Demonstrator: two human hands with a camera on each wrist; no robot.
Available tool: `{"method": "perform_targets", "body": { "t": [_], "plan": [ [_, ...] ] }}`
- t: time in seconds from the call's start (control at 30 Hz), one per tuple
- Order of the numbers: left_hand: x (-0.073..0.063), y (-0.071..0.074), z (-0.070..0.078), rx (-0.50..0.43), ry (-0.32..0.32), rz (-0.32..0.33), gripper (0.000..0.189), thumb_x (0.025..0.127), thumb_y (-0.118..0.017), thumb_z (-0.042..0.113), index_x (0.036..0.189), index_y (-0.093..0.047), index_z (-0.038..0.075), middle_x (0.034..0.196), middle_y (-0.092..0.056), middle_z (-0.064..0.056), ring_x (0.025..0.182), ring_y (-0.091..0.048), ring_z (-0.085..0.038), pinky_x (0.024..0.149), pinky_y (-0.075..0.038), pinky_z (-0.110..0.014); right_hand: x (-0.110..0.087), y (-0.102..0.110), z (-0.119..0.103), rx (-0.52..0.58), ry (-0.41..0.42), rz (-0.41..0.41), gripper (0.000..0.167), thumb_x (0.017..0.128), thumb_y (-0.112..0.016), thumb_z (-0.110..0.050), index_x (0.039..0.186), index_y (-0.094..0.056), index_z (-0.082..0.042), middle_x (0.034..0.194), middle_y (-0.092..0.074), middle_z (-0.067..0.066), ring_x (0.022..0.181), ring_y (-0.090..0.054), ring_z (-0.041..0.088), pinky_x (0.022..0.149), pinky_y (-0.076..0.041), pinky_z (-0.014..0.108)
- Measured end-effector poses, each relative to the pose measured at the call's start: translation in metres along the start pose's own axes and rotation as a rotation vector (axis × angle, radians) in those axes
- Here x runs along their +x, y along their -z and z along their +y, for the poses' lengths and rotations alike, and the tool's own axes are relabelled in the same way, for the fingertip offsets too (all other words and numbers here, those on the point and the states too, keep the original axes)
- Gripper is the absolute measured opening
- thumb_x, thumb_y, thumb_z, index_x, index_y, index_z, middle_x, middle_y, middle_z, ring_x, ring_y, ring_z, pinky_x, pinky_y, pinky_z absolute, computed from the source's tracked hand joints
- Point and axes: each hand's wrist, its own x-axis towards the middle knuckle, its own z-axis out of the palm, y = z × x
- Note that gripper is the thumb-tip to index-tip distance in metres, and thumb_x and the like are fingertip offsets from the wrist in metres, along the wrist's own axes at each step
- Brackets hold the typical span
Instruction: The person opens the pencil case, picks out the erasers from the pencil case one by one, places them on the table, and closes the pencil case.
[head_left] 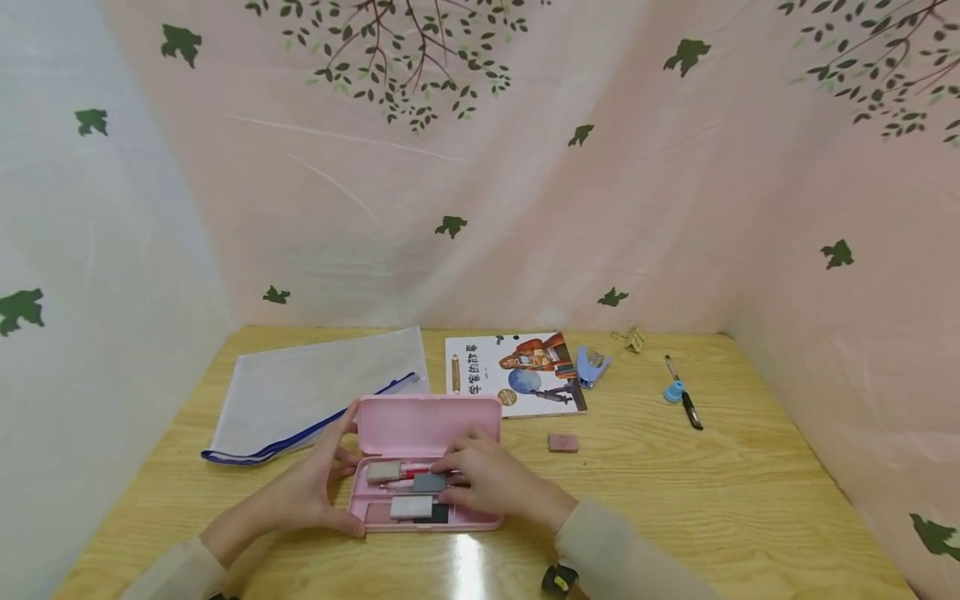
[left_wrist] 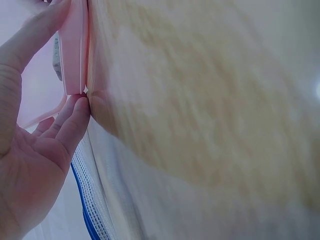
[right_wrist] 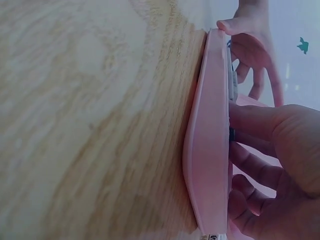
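Sleeves (head_left: 626,550) | 2 hands (head_left: 495,479) at pink case (head_left: 420,425) | woodgrain table (head_left: 712,500) | leaf-printed drapery (head_left: 360,250)

Plain pink is worn by the pencil case (head_left: 420,427), in which a beige block (head_left: 384,472), a grey block (head_left: 430,482) and a white block (head_left: 412,507) are seen; a small piece (head_left: 440,515), poorly shown, is probably black. The whitish pouch (head_left: 322,379) is edged in blue. The book's white cover (head_left: 468,404) is printed in orange-brown and blue. The stapler (head_left: 588,371) is tinted periwinkle, the eraser (head_left: 563,442) dusty rose. The desk (head_left: 712,500) is patterned with tan wood grain; the pale pink cloth (head_left: 337,192) is printed with green birds and leafy branches.
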Motion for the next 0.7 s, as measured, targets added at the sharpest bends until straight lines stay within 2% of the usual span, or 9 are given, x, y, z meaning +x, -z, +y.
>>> {"method": "perform_targets", "body": {
  "t": [0.23,0.5,0.7],
  "plan": [
    [0.0006,0.0026,0.0004,-0.001,-0.002,-0.012,0.147,0.065,-0.098,0.035,0.162,0.012,0.029,0.151,-0.025,-0.017,0.119,-0.059,-0.029,0.101,-0.052,-0.044,0.0017,-0.0033,0.0003,-0.006,-0.002,0.021,0.033,0.088,-0.080,-0.032,0.118,-0.077,-0.019,0.101,-0.065,-0.009,0.101,-0.046,0.010,0.091,-0.042,0.024],
    [0.0031,0.0043,0.0007,-0.009,0.047,-0.009,0.149,0.062,-0.099,0.034,0.162,0.011,0.032,0.151,-0.026,-0.009,0.118,-0.059,-0.022,0.103,-0.052,-0.036,0.0028,-0.0024,0.0010,0.014,-0.016,0.026,0.032,0.087,-0.080,-0.032,0.117,-0.077,-0.020,0.103,-0.066,-0.010,0.102,-0.048,0.010,0.092,-0.044,0.025],
    [0.0011,0.0023,0.0009,0.012,0.050,-0.007,0.150,0.062,-0.099,0.036,0.162,0.012,0.032,0.151,-0.028,-0.014,0.116,-0.059,-0.024,0.102,-0.052,-0.040,0.0021,-0.0022,0.0010,0.048,-0.029,0.020,0.031,0.088,-0.079,-0.031,0.117,-0.076,-0.021,0.106,-0.066,-0.011,0.104,-0.049,0.009,0.093,-0.046,0.026]
  ]
}}
